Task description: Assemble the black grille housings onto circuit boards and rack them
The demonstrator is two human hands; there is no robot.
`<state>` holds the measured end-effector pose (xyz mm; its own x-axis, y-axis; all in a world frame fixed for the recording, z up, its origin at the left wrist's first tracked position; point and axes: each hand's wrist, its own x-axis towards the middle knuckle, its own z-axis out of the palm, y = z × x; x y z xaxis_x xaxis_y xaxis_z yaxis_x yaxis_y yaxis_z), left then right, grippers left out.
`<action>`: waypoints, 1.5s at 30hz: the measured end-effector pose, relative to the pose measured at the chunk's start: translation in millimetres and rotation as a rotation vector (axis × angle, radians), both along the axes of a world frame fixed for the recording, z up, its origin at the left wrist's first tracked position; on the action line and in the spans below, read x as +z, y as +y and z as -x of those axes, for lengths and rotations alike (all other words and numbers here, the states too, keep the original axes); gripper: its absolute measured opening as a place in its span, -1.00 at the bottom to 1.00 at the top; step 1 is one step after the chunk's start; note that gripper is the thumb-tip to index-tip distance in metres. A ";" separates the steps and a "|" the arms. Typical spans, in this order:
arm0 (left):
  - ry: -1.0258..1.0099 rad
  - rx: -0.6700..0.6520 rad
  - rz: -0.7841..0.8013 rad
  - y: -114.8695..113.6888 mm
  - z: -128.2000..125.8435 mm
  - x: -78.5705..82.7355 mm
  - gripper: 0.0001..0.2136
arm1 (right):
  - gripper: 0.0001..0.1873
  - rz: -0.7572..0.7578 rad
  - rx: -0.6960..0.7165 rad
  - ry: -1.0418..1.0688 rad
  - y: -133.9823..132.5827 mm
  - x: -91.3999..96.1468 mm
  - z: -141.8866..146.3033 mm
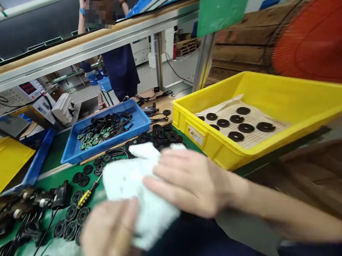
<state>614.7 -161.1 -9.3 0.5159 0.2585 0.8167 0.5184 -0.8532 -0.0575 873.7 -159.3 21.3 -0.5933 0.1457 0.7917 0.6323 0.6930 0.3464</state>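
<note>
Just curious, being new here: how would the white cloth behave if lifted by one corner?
The cloth would probably droop, as its far edge forms loose, uneven flaps. It looks thin beneath the right hand, so it's likely light for its size.

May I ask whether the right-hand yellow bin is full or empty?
Partly filled: the bin holds several black discs amid bare lining.

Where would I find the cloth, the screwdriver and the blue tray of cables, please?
Cloth (135,183), head view: the middle of its white surface.
Screwdriver (87,195), head view: its yellow and black handle.
Blue tray of cables (140,120), head view: a bare part at its right end.
</note>
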 end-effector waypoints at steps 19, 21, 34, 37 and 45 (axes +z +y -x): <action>0.707 -0.439 0.840 17.6 -208.5 -148.0 -0.29 | -0.55 0.108 -0.497 0.173 -94.5 -205.3 -147.2; 0.685 -0.367 0.728 16.3 -221.0 -152.9 -0.28 | -0.57 -0.086 -0.653 0.247 -94.8 -177.2 -146.6; 0.541 -0.256 0.374 24.2 -250.7 -179.3 -0.40 | -0.70 0.062 -0.928 0.146 -30.7 -98.8 -186.5; 0.526 -0.218 0.357 24.1 -260.1 -182.5 -0.36 | -0.67 0.069 -0.941 0.135 -29.1 -87.8 -185.4; 0.458 -0.138 0.696 4.1 -296.0 -154.7 -0.15 | -0.75 0.088 -0.891 0.196 -34.8 -82.5 -165.9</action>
